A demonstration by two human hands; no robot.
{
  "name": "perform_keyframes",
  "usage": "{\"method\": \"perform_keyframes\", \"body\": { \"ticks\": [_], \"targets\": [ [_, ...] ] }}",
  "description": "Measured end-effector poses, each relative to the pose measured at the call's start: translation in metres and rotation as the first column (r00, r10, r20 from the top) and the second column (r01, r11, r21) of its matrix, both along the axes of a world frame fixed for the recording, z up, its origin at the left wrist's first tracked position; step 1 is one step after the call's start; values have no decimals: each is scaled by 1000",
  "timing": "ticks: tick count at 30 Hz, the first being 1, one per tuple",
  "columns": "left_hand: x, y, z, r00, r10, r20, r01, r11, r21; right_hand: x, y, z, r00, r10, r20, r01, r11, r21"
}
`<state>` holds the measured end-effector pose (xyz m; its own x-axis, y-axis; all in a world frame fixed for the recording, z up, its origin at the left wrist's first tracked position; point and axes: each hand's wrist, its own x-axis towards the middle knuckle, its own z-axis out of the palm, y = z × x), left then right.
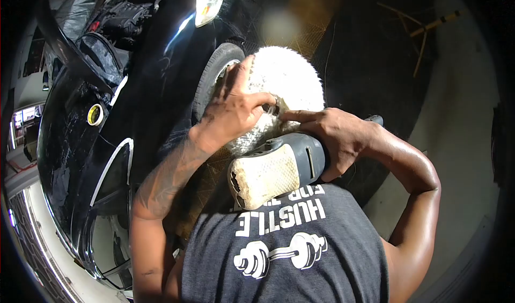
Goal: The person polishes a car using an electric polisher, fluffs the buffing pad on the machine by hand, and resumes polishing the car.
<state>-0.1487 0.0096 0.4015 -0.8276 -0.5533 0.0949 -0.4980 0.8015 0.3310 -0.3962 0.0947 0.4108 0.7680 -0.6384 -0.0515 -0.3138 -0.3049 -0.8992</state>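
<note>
A white, fluffy wool polishing pad [292,77] faces up in front of my chest, with a dark hole near its middle. My left hand [233,101] grips the pad's left side, its thumb reaching to that hole. Below the pad is the polisher [314,155], black with a worn, cream textured cover that is torn at one end. Around the polisher's right side wraps my right hand [340,136], its index finger stretched to the pad's centre. Part of the pad's underside is hidden.
A black car [153,83] with its engine bay exposed stands at left, its front tyre [220,69] close to my left hand. A yellow-ringed roll [95,114] rests on the car. A yellowish stand [424,32] is on the floor at upper right.
</note>
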Motion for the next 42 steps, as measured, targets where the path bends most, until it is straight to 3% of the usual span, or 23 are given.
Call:
{"method": "perform_keyframes", "body": {
  "ticks": [4, 6, 9, 10, 13, 17, 19, 23, 26, 29, 31, 35, 38, 42],
  "targets": [
    [0, -2, -6, 996, 32, -81, -27, 998, 61, 1, 4, -6, 995, -21, 93, 27, 998, -64],
    [-9, 4, -1, 974, 133, -183, -112, 986, 124, 1, 6, -8, 998, -24, 49, 26, 999, -28],
    [-20, 4, 6, 977, 207, -54, -196, 967, 164, 1, 6, -13, 1000, -14, 22, 14, 1000, -4],
    [-23, 5, 4, 970, 226, -93, -206, 961, 185, 1, 7, -14, 999, -4, 34, 4, 1000, -15],
    [-19, 2, -4, 981, 188, -50, -183, 978, 102, 1, 8, -11, 998, -22, 59, 24, 999, -40],
    [-9, 0, -3, 993, 118, 12, -118, 980, 160, 3, 9, -14, 988, -49, 146, 53, 998, -27],
    [-7, 0, -6, 999, 6, 37, -5, 1000, -30, 3, 8, -9, 992, -41, 119, 39, 999, 15],
    [-6, 1, -4, 999, 32, -27, -32, 999, -2, -1, 13, -16, 993, -62, 100, 61, 998, 10],
    [-5, 1, 6, 994, 62, -94, -56, 996, 63, -6, 22, -27, 978, -120, 170, 124, 992, -14],
    [-9, 2, 19, 996, 78, -39, -73, 990, 120, -11, 31, -38, 960, -204, 190, 194, 978, 71],
    [-9, 1, 21, 999, 46, 18, -47, 997, 62, -18, 39, -44, 914, -333, 231, 305, 941, 148],
    [-10, 0, 18, 998, 40, 43, -45, 992, 119, -29, 50, -49, 772, -613, 167, 469, 728, 500],
    [-16, 0, 18, 999, 6, 32, -11, 988, 151, -26, 48, -36, 742, -669, 42, 565, 658, 498],
    [-20, -2, 17, 999, -25, 36, 20, 992, 127, -31, 48, -59, 772, -634, 46, 576, 728, 372]
  ]
}}
